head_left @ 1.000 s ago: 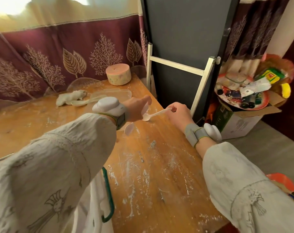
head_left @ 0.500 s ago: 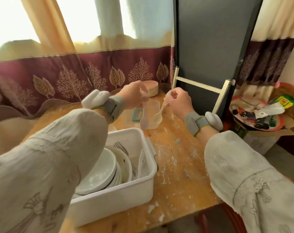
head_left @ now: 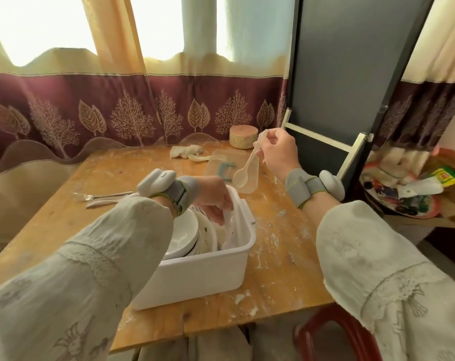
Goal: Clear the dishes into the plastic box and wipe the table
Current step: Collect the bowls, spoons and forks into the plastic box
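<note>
A white plastic box (head_left: 203,274) stands on the wooden table (head_left: 281,261), holding stacked white bowls (head_left: 184,235). My left hand (head_left: 213,201) reaches down into the box and grips a white spoon (head_left: 227,222) by its handle. My right hand (head_left: 278,149) is raised beyond the box's far right corner and pinches a cream plastic spoon (head_left: 247,168), bowl end hanging down. A fork (head_left: 101,196) and another white spoon (head_left: 101,204) lie on the table left of the box. A crumpled white cloth (head_left: 186,151) lies at the far edge.
A clear plastic lid (head_left: 237,170) with a teal clip lies beyond the box, a round cream container (head_left: 243,136) behind it. White dust streaks the tabletop. A dark board (head_left: 351,82) leans at the right; a cluttered cardboard box (head_left: 414,188) and a red stool (head_left: 341,337) sit nearby.
My left hand has dropped from in front of me into the box with its spoon. My right hand stays raised with the cream spoon. The view has tilted to show the whole box.
</note>
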`<state>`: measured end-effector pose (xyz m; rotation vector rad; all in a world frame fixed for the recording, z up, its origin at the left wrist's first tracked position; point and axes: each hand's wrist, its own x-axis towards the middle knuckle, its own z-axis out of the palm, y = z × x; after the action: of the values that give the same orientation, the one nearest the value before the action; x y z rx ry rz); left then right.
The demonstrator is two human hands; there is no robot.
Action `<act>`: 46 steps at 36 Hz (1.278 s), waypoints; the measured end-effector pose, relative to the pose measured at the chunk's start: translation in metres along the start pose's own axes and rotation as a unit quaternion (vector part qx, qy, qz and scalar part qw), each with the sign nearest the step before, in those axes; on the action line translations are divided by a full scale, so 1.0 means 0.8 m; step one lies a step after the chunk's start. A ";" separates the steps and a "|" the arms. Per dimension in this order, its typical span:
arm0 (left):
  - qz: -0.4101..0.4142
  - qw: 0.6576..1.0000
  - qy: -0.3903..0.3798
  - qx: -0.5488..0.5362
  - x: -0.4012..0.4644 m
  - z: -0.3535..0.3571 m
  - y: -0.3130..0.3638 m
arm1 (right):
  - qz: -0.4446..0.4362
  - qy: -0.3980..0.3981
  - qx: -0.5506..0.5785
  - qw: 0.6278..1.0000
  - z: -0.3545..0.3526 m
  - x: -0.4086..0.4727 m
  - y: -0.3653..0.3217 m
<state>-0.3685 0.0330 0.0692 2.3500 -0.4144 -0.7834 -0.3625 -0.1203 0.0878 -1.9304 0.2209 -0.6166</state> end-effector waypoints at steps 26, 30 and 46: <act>-0.010 0.972 0.196 0.132 -0.013 -0.051 -0.085 | 0.034 -0.311 -0.103 0.944 0.043 -0.041 -0.015; -0.005 0.974 0.180 0.140 -0.016 -0.050 -0.090 | -0.014 -0.394 -0.236 0.888 0.056 -0.053 -0.016; 0.020 0.973 0.192 0.125 -0.007 -0.060 -0.108 | 0.004 -0.440 -0.356 0.825 0.087 -0.052 -0.012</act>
<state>-0.3346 0.1236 0.0465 2.6409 -0.4082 -0.2524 -0.3632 -0.0435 0.0610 -2.7158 -0.1671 0.4992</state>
